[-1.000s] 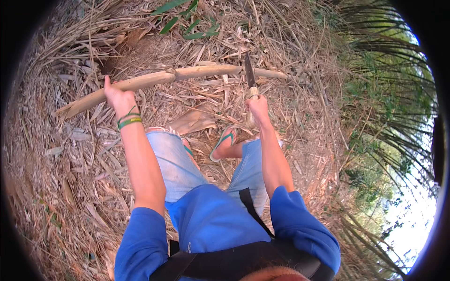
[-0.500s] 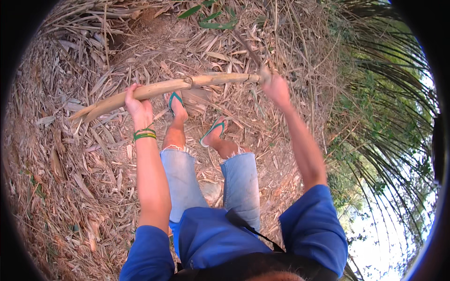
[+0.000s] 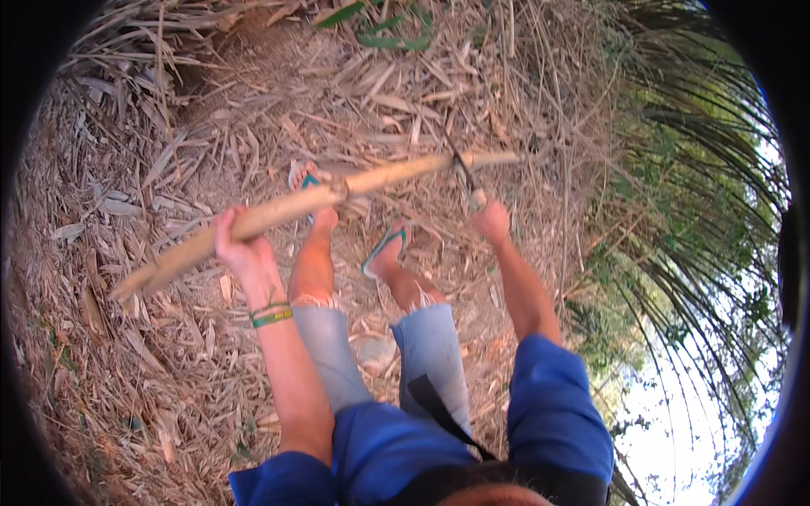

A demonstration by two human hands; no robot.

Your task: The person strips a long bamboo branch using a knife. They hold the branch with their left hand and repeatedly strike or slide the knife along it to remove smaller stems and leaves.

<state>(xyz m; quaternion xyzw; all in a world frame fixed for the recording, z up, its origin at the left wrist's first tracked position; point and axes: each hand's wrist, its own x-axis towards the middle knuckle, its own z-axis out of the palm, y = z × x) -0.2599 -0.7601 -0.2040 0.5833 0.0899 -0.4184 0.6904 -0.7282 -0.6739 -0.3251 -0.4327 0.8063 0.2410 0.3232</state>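
Observation:
A pale bamboo pole [image 3: 295,202] slants across in front of me, its left end lower and nearer, with a joint ring near the middle. My left hand [image 3: 243,243] is closed around it toward the thick left end, which looks split. On the other side my right hand [image 3: 492,221] grips the light handle of a machete [image 3: 460,164]. Its narrow dark blade crosses the pole near the thin right end and appears to lie against it. Both the pole and the blade are slightly blurred.
Dry leaves and stalks [image 3: 169,337] cover the ground. My feet in green flip-flops [image 3: 388,246] stand below the pole. Green leaves [image 3: 392,38] lie at the far side. Long-leaved bushes [image 3: 675,228] rise on the right, and a black strap [image 3: 443,413] hangs at my front.
The machete has come nearer to me, its blade now across the pole instead of beyond it. The pole's left end has dropped toward me and its right end shows past the blade.

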